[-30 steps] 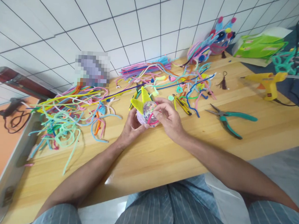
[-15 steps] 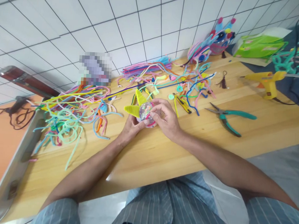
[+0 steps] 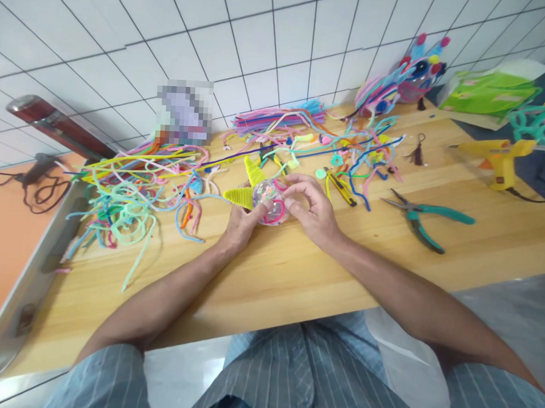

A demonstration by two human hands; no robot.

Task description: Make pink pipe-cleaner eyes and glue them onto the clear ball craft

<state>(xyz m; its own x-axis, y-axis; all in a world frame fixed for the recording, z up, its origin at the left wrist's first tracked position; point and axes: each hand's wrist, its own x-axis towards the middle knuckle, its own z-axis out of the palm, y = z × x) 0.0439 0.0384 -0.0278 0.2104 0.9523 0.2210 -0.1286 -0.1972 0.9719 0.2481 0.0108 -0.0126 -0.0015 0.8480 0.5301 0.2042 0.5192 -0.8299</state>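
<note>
A clear round ball [image 3: 267,194] with colourful bits inside is held above the table, tilted. Two pointed yellow ears [image 3: 240,197], wound from pipe cleaner, stick out on its left. A curved pink pipe cleaner [image 3: 279,211] runs over its lower right side. My left hand [image 3: 243,222] grips the ball from the left and below, thumb on its front; the other fingers are mostly hidden behind it. The bent fingers and thumb of my right hand [image 3: 312,209] touch the ball's right edge, by the pink strip.
Loose pipe cleaners [image 3: 126,214] pile up at the left, more lie along the wall. A yellow utility knife [image 3: 341,186], teal-handled pliers [image 3: 424,218] and a yellow glue gun [image 3: 501,158] lie to the right. A finished-looking pipe-cleaner figure [image 3: 418,78] stands at the back.
My right hand has drawn back slightly to the right, uncovering more of the ball's front and the pink curve. My left thumb has shifted up onto the ball. The view has shifted slightly.
</note>
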